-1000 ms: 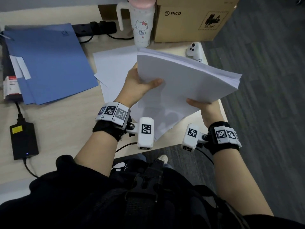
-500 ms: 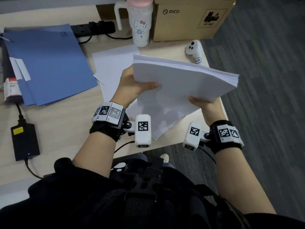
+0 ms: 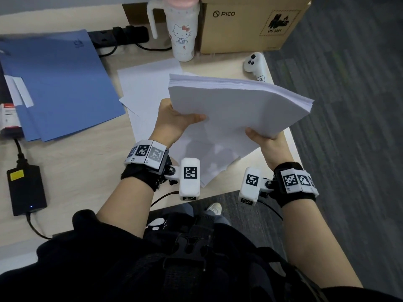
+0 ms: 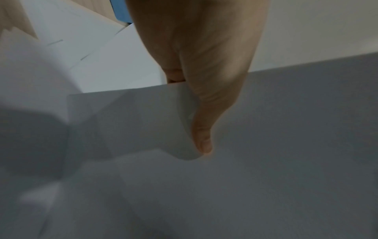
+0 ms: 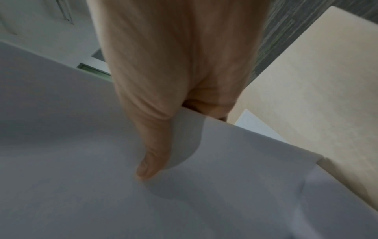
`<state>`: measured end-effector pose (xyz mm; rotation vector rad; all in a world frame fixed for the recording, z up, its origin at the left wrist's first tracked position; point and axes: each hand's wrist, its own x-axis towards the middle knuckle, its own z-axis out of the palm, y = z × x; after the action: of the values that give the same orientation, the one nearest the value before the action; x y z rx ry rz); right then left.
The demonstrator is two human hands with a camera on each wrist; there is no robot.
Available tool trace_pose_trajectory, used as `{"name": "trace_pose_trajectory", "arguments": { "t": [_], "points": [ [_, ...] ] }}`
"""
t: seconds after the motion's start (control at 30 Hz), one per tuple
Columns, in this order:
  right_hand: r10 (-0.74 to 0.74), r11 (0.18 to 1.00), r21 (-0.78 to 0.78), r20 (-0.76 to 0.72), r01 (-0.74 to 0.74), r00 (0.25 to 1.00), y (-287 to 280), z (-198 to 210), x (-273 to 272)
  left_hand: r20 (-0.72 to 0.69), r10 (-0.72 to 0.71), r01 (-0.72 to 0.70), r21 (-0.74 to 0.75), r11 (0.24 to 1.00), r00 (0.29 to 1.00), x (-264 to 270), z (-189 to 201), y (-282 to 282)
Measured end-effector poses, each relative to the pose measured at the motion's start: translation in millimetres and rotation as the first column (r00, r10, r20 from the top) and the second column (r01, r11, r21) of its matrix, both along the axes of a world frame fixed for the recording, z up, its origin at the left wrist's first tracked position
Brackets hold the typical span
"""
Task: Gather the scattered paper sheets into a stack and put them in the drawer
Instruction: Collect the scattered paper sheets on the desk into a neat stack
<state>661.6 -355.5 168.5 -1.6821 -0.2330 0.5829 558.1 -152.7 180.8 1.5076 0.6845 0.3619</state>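
From the head view, both hands hold a thick stack of paper [image 3: 237, 105] in the air above the tabletop [image 3: 72, 168]. The left hand [image 3: 174, 124] grips the stack's left edge, thumb laid over the top sheet; the right hand [image 3: 265, 141] clamps the near right edge the same way. Holding it from two sides likely keeps the sheets aligned and stops the pile from sagging or fanning out. Several loose sheets [image 3: 148, 83] lie on the tabletop below, overlapping at odd angles, so the gathering looks unfinished. A blue folder [image 3: 58, 83] lies to the left, with a mug [image 3: 183, 33] and a cardboard box [image 3: 246, 22] at the back. No drawer is in view.

The left wrist view shows the left hand's thumb [image 4: 201, 137] pressed flat on the top sheet, fingers hidden beneath the edge, and scattered sheets on the tabletop behind.

The right wrist view shows the right thumb [image 5: 151, 161] bearing down on the top sheet, the fingers tucked under the stack's edge, the pale tabletop to the right.
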Motion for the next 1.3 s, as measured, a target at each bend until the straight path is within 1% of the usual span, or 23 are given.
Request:
{"name": "trace_pose_trajectory", "arguments": {
  "t": [0.07,0.13,0.2,0.23,0.33,0.43,0.47,0.53,0.6,0.63,0.67,0.7,0.73,0.77,0.8,0.83,0.87,0.9,1.0,1.1,1.17,1.27,1.3],
  "points": [
    [0.008,1.000,-0.013,-0.005,-0.008,1.000,1.3,-1.6,1.7,-0.034,0.007,-0.007,0.005,1.000,0.999,-0.2,-5.0,3.4],
    [0.017,1.000,-0.026,-0.020,-0.017,1.000,2.7,-6.9,1.8,-0.084,-0.029,0.029,-0.001,1.000,0.996,-1.8,-12.0,5.8],
    [-0.002,1.000,-0.029,-0.022,0.001,1.000,5.9,-13.4,1.2,-0.118,-0.047,0.046,-0.011,0.999,0.992,-1.7,-21.5,3.4],
    [-0.022,0.999,-0.026,-0.014,0.021,1.000,8.1,-14.8,1.1,-0.121,-0.028,0.027,-0.010,1.000,0.992,-0.1,-24.4,1.2],
    [-0.094,0.995,-0.015,-0.011,0.094,0.996,9.7,-11.4,5.4,-0.094,0.023,-0.023,-0.002,1.000,0.995,11.3,-23.2,-2.3],
    [-0.120,0.992,-0.039,0.003,0.120,0.993,-0.8,-7.2,14.5,-0.020,-0.030,0.031,0.026,0.999,0.999,25.4,-17.2,-5.0],
    [-0.128,0.991,-0.041,0.001,0.128,0.992,-6.0,-6.9,16.8,-0.024,-0.051,0.052,0.052,0.997,0.998,30.2,-18.9,-6.9],
    [-0.160,0.985,-0.068,-0.010,0.159,0.987,-16.8,-9.9,18.9,-0.083,-0.074,0.081,0.078,0.994,0.994,35.8,-30.3,-11.1],
    [-0.187,0.978,-0.108,-0.055,0.180,0.981,-29.0,-16.0,16.7,-0.198,-0.068,0.085,0.080,0.993,0.978,33.9,-51.6,-14.0],
    [-0.205,0.974,-0.118,-0.092,0.194,0.974,-35.6,-19.5,14.2,-0.265,-0.052,0.082,0.103,0.991,0.963,30.1,-65.1,-14.2],
    [-0.230,0.969,-0.124,-0.127,0.214,0.965,-41.9,-23.8,11.3,-0.341,-0.017,0.080,0.170,0.982,0.940,25.2,-78.5,-13.7],
    [-0.261,0.961,-0.135,-0.155,0.242,0.953,-46.9,-27.4,8.2,-0.416,0.045,0.076,0.268,0.961,0.908,19.9,-91.6,-12.0],
    [-0.292,0.952,-0.147,-0.175,0.268,0.940,-51.0,-31.6,5.7,-0.489,0.144,0.052,0.366,0.929,0.861,14.9,-101.7,-9.6],
    [-0.315,0.944,-0.164,-0.193,0.287,0.929,-53.7,-35.9,3.8,-0.556,0.263,0.004,0.432,0.902,0.788,9.6,-107.7,-7.3],
    [-0.336,0.936,-0.182,-0.214,0.301,0.917,-55.8,-40.9,2.2,-0.619,0.357,-0.051,0.455,0.889,0.699,4.5,-111.3,-5.4],
    [-0.359,0.928,-0.199,-0.239,0.316,0.902,-57.5,-45.9,1.5,-0.675,0.401,-0.097,0.442,0.892,0.620,0.4,-114.6,-3.6],
    [-0.387,0.917,-0.215,-0.267,0.337,0.882,-58.8,-52.3,1.1,-0.721,0.403,-0.125,0.408,0.904,0.563,-2.7,-118.0,-1.5],
    [-0.418,0.904,-0.230,-0.290,0.362,0.861,-59.1,-56.9,0.4,-0.752,0.391,-0.142,0.376,0.916,0.530,-4.9,-120.8,0.3],
    [-0.489,0.867,-0.283,-0.323,0.410,0.810,-57.5,-65.9,-3.7,-0.772,0.402,-0.177,0.363,0.915,0.493,-6.3,-125.4,2.8],
    [-0.531,0.839,-0.328,-0.325,0.434,0.782,-56.1,-70.4,-7.7,-0.780,0.405,-0.160,0.376,0.913,0.478,-5.7,-125.3,2.7],
    [-0.543,0.828,-0.356,-0.316,0.433,0.778,-56.5,-74.3,-8.7,-0.777,0.391,-0.169,0.355,0.919,0.493,-6.4,-126.4,4.5],
    [-0.554,0.814,-0.393,-0.300,0.428,0.777,-56.1,-80.3,-9.2,-0.766,0.349,-0.195,0.290,0.937,0.540,-5.3,-130.1,7.0],
    [-0.558,0.810,-0.401,-0.299,0.428,0.774,-55.1,-80.8,-10.0,-0.771,0.341,-0.186,0.286,0.940,0.537,-4.3,-129.5,6.7]
  ]
}}
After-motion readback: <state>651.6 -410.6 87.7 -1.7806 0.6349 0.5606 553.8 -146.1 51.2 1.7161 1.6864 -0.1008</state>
